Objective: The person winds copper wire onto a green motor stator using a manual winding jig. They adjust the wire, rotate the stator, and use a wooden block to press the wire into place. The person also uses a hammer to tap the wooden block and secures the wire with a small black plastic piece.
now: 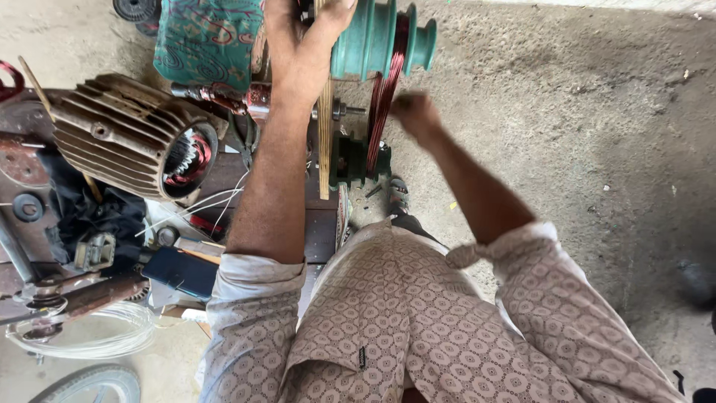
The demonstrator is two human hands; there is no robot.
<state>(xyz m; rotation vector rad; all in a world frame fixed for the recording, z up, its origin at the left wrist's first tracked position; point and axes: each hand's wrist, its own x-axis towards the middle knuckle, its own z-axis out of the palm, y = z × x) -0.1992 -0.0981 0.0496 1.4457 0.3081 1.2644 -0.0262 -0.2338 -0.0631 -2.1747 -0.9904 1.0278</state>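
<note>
My left hand (317, 30) gripped the rigid teal stepped former (380, 37) by its rim, fingers clenched. The thin copper wire coil (382, 104) looked fragile; whether my blurred right hand (415, 113) was clenched, I couldn't tell.

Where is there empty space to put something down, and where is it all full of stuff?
Bare concrete floor spreads right of the green stepped former and the right hand. Left of the left hand it is crowded: the ribbed motor housing, white wire coil and dark tools fill the bench.

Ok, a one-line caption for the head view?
Left hand on a green stepped former wound with copper wire; right hand blurred beside it.
</note>
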